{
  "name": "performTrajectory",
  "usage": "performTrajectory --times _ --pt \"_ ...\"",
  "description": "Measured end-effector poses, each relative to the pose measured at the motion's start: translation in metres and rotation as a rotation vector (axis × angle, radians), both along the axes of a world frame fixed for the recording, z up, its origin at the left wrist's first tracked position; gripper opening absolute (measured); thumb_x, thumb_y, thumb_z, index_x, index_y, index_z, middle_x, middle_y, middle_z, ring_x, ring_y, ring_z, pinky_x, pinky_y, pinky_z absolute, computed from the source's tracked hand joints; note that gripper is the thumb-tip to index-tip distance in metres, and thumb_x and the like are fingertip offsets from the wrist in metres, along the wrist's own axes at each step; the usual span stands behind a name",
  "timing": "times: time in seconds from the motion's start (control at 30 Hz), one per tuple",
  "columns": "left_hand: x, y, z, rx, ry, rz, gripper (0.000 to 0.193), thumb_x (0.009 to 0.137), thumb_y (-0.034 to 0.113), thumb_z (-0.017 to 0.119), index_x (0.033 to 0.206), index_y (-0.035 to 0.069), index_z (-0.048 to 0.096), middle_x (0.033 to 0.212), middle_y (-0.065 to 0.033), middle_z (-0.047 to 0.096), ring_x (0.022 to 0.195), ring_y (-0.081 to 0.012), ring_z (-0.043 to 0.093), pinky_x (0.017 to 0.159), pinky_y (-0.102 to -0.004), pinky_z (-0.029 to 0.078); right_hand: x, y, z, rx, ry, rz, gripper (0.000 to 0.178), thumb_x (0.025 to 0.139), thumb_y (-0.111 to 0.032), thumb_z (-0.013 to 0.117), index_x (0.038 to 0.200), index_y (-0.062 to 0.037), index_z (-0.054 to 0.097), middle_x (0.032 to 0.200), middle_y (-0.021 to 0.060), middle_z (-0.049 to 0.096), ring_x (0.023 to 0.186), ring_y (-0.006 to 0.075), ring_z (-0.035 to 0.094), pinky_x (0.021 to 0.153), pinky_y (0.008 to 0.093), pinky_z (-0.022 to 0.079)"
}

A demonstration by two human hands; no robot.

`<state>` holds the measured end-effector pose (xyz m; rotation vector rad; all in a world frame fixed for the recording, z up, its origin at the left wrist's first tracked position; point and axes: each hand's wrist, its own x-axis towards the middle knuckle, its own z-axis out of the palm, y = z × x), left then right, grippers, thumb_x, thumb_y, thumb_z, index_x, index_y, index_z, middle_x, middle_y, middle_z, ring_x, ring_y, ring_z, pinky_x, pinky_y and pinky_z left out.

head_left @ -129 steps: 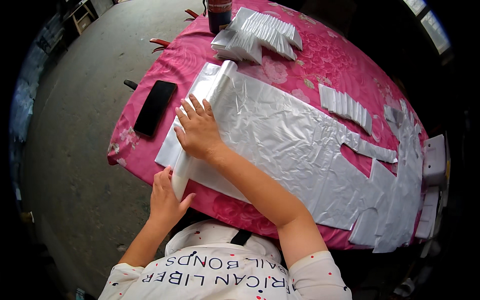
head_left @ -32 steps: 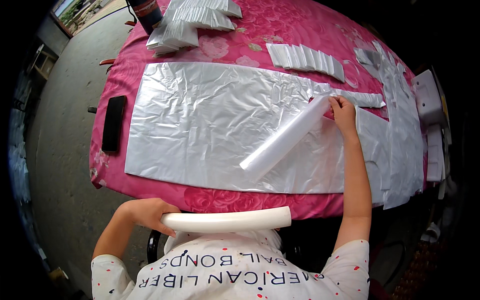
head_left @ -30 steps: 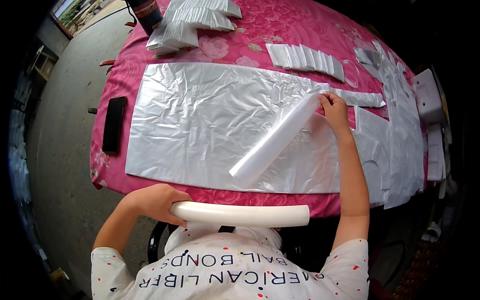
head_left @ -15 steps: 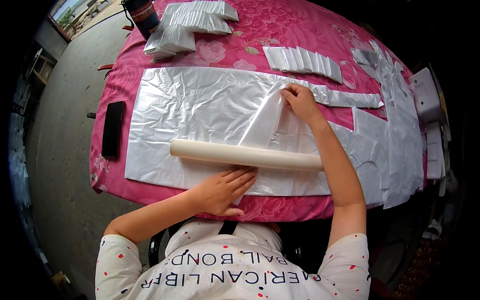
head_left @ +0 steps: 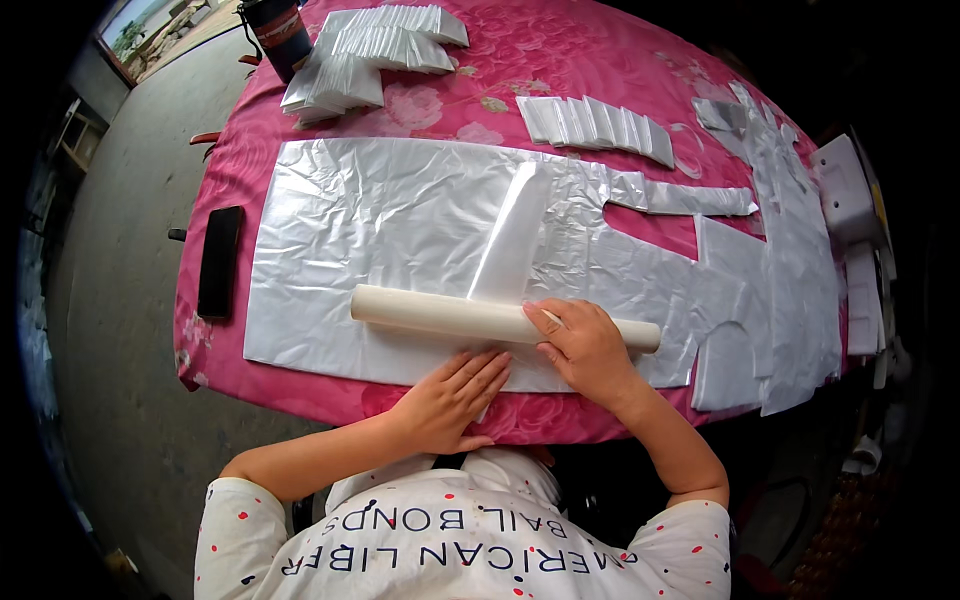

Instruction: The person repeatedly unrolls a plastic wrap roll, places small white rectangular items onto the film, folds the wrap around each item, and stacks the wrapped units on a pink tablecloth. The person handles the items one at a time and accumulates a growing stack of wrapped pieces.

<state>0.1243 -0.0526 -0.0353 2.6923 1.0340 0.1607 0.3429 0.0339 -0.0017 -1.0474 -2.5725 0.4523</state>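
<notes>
A stack of silvery-white plastic carrier bags [head_left: 350, 220] lies flat and wrinkled in front of me, its cut-out handles to the right. A narrow folded strip of plastic [head_left: 508, 235] runs across it toward the far edge. Over the near part lies a smooth cream-coloured tube [head_left: 430, 311], left to right, meeting the strip's near end. My right hand [head_left: 588, 352] is closed on the tube right of its middle, fingers over the top. Nearer to me, my left hand [head_left: 452, 400] rests flat at the bags' near edge, fingers stretched out, just short of the tube.
Folded plastic bundles stand in rows at the far left [head_left: 375, 50] and far middle [head_left: 597, 130] of the pink flowered tablecloth [head_left: 530, 60]. A black phone [head_left: 220, 262] lies at the left, a dark cup [head_left: 277, 38] at the far left. More plastic sheets [head_left: 795, 300] and a white container [head_left: 850, 185] are at the right.
My right hand has let go of the strip's far end and come back toward me onto the tube. The tube has shifted slightly right. My left hand stays nearly in place.
</notes>
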Motion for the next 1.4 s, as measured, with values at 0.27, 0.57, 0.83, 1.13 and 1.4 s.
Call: performTrajectory --times 0.27,0.57,0.83,1.13,1.4 --pt "0.001 0.000 0.000 0.033 -0.014 -0.002 0.083 0.081 0.058 0.046 0.132 -0.007 0.036 0.142 -0.0203 0.030 0.133 -0.0309 0.027 0.109 -0.0422 0.019 0.074 0.033 0.006 -0.019 0.084 -0.386 0.048 0.073 -0.008 0.065 0.120 -0.0087 0.055 0.108 0.0092 0.058 0.098 0.0277 0.053 0.088 0.0383 0.041" --pt "0.027 -0.031 -0.008 0.020 -0.005 0.189 0.083 0.077 0.055 0.053 0.132 -0.006 0.036 0.141 -0.0200 0.031 0.132 -0.0310 0.028 0.109 -0.0442 0.018 0.011 0.006 0.004 -0.003 0.065 0.063 0.047 0.068 -0.005 0.067 0.115 -0.0098 0.059 0.111 0.0078 0.058 0.102 0.0266 0.053 0.089 0.0380 0.039" --pt "0.027 -0.032 -0.011 0.036 0.003 0.171 0.081 0.078 0.054 0.053 0.135 0.000 0.035 0.144 -0.0163 0.027 0.135 -0.0292 0.023 0.109 -0.0441 0.016 -0.030 0.112 -0.019 0.257 0.163 -0.027 0.043 0.072 -0.004 0.064 0.113 -0.0114 0.059 0.107 0.0031 0.060 0.098 0.0254 0.054 0.092 0.0396 0.038" --pt "-0.013 -0.030 -0.007 -0.019 -0.197 -0.037 0.058 0.081 0.029 0.061 0.128 0.000 0.044 0.139 -0.0138 0.037 0.130 -0.0261 0.034 0.106 -0.0411 0.028 -0.039 0.065 -0.009 0.035 0.241 0.115 0.038 0.070 0.003 0.060 0.108 -0.0043 0.060 0.109 0.0112 0.059 0.104 0.0282 0.053 0.089 0.0377 0.043" --pt "-0.033 -0.033 -0.009 0.098 -0.274 -0.078 0.029 0.078 0.018 0.064 0.103 0.005 0.061 0.116 -0.0073 0.056 0.107 -0.0208 0.053 0.098 -0.0389 0.040 -0.032 -0.009 -0.020 -0.060 0.165 0.337 0.042 0.064 0.004 0.059 0.107 0.0009 0.058 0.114 0.0128 0.056 0.106 0.0291 0.053 0.090 0.0374 0.045"
